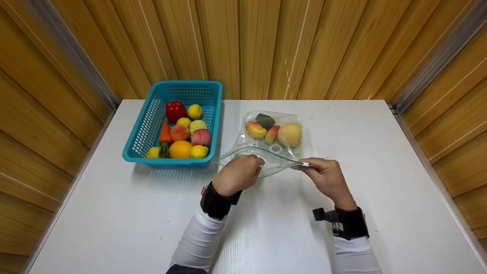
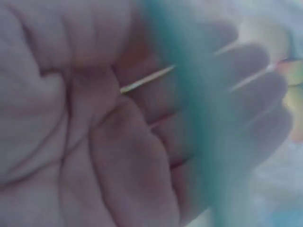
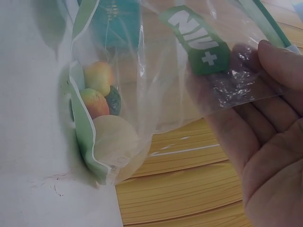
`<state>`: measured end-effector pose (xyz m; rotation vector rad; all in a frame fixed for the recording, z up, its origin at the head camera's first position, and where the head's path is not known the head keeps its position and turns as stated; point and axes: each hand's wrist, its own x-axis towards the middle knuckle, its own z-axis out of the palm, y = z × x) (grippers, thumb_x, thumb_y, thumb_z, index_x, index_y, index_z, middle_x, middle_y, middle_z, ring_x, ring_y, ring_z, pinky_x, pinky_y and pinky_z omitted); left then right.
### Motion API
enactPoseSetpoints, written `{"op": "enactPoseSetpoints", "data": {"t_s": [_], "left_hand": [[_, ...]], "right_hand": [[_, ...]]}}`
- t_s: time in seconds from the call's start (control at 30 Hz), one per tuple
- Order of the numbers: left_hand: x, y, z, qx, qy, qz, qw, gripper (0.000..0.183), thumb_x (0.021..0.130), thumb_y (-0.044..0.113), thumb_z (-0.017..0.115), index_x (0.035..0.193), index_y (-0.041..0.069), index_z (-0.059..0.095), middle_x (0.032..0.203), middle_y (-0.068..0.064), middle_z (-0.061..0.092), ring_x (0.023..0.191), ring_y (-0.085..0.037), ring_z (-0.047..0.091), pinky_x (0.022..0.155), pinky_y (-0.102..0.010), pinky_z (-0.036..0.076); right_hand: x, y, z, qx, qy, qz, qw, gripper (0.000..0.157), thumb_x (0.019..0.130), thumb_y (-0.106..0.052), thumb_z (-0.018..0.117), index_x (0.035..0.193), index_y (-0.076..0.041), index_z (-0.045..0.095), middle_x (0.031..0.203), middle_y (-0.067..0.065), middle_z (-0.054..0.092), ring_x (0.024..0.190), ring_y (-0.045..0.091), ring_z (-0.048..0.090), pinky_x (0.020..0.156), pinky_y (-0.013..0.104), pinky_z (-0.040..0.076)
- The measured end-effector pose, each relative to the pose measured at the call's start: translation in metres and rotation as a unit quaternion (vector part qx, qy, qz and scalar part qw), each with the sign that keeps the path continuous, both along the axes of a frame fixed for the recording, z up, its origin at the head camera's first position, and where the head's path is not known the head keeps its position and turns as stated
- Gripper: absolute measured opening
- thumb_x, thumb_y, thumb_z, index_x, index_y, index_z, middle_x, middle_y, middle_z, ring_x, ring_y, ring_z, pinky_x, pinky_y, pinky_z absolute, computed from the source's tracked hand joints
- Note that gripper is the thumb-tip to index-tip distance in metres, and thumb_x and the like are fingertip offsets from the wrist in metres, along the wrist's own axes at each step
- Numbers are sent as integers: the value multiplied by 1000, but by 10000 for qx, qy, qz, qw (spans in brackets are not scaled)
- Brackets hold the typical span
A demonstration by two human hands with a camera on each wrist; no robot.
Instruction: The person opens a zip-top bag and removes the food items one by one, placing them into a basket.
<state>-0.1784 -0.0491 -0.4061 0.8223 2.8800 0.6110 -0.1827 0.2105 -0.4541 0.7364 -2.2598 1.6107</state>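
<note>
A clear zip bag [image 1: 272, 118] lies at the middle of the table with its mouth spread toward me. Inside are two red-and-yellow mangoes [image 1: 256, 129], a large pale yellow round fruit [image 1: 290, 134] and a dark green piece of produce [image 1: 265, 120]. My left hand [image 1: 239, 174] reaches into the mouth; its fingers [image 2: 255, 90] extend past the blurred green rim and show through the plastic in the left wrist view. My right hand [image 1: 326, 178] pinches the bag's right corner beside the white slider [image 1: 305, 164]. A green printed label [image 3: 201, 42] shows near the right fingers.
A teal plastic basket [image 1: 129, 154] stands left of the bag. It holds a red apple-like fruit [image 1: 175, 111], a carrot [image 1: 165, 134], an orange [image 1: 180, 149], several lemons and peach-like fruits. Wood-patterned panels [image 1: 258, 49] rise behind the white table [image 1: 281, 236].
</note>
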Motion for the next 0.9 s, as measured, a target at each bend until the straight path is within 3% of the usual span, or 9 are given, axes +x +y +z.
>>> {"op": "enactPoseSetpoints", "data": {"t_s": [0.2, 0.3, 0.4, 0.47, 0.57, 0.67, 0.8, 0.9], "left_hand": [[-21, 10, -21, -60, -84, 448, 9989, 12, 100, 8, 61, 104, 4, 72, 94, -11, 72, 83, -27, 67, 79, -44, 57], [-31, 19, -31, -180, -76, 623, 9979, 23, 103, 14, 58, 119, 2, 70, 113, -17, 73, 99, -30, 70, 93, -44, 56], [-40, 28, -38, -153, 17, 625, 9979, 34, 106, 17, 53, 137, 5, 62, 137, -17, 64, 122, -30, 63, 111, -43, 46], [-48, 35, -42, -14, 151, 546, 9984, 41, 107, 16, 50, 147, 7, 53, 150, -14, 54, 137, -28, 52, 121, -42, 34], [-58, 45, -42, -36, 152, 419, 9990, 41, 106, 12, 48, 148, 9, 51, 149, -11, 54, 139, -25, 49, 121, -39, 33], [-69, 55, -37, -360, -10, 399, 9986, 38, 104, 9, 51, 141, 9, 55, 139, -11, 60, 128, -24, 57, 114, -36, 43], [-83, 68, -31, -904, -268, 381, 9948, 40, 99, 4, 56, 139, 7, 58, 139, -14, 61, 125, -26, 59, 110, -36, 46], [-88, 74, -28, -1180, -342, 282, 9920, 37, 97, 5, 58, 134, 3, 60, 138, -16, 60, 125, -26, 58, 111, -36, 46]], "right_hand": [[2, -1, 2, -23, 10, -64, 10000, 18, 82, 17, 73, 96, 6, 79, 92, 0, 78, 72, -2, 61, 66, 12, 50], [2, -1, 3, 32, 46, -122, 9999, 18, 82, 17, 74, 95, 6, 79, 91, -2, 78, 70, -1, 59, 65, 12, 49], [2, -1, 4, 100, 106, -183, 9997, 17, 81, 16, 75, 94, 6, 79, 90, -2, 77, 68, 0, 57, 64, 12, 48], [1, -1, 5, 135, 127, -207, 9996, 17, 81, 15, 75, 94, 5, 79, 88, -2, 77, 65, 0, 54, 62, 12, 46], [2, 0, 5, 127, 124, -220, 9996, 18, 82, 16, 74, 94, 4, 79, 86, 2, 77, 61, 1, 47, 60, 13, 42], [2, 1, 6, 137, 93, -256, 9995, 18, 83, 15, 74, 95, 3, 80, 83, 3, 75, 57, 1, 40, 56, 16, 38], [2, 3, 6, 150, 58, -357, 9992, 18, 84, 14, 73, 96, 2, 80, 66, -7, 61, 53, -2, 33, 50, 18, 33], [2, 5, 6, 116, 91, -395, 9991, 20, 85, 16, 71, 97, 3, 80, 65, -11, 57, 51, -4, 30, 50, 17, 34]]}}
